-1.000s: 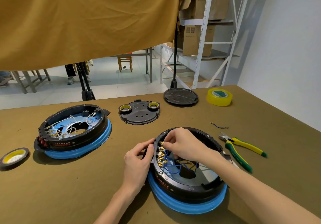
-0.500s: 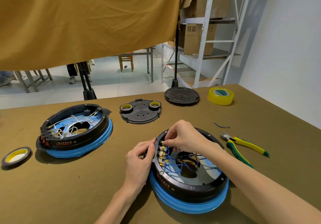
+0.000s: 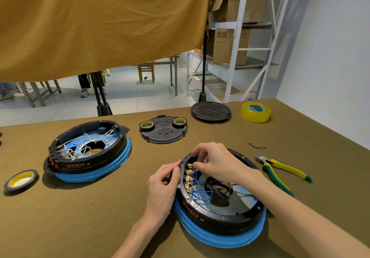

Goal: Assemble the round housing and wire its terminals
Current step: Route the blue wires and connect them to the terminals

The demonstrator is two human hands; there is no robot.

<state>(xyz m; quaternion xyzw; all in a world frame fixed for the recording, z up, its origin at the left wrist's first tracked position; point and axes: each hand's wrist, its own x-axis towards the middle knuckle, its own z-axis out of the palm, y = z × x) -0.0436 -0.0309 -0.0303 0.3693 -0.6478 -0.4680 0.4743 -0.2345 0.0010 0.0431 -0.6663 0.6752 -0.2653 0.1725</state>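
A round black housing (image 3: 224,217) on a blue ring sits near the table's front, right of centre. A row of brass terminals (image 3: 189,179) with blue wires (image 3: 202,192) runs along its left inner wall. My left hand (image 3: 165,179) grips the housing's left rim from outside, thumb and fingers curled at the terminal block. My right hand (image 3: 215,162) reaches inside from above and pinches a small part at the top terminal; what it holds is hidden by the fingers.
A second housing (image 3: 88,151) with white wires lies at the left. A black cover plate (image 3: 163,130) carries two small tape rolls. A round black lid (image 3: 210,111), yellow tape (image 3: 255,112), green-yellow cutters (image 3: 280,169), a loose wire (image 3: 255,145) and a tape roll (image 3: 21,180) lie around.
My right hand shifted slightly up along the terminal row, uncovering more of the blue wires. My left hand stayed on the rim.
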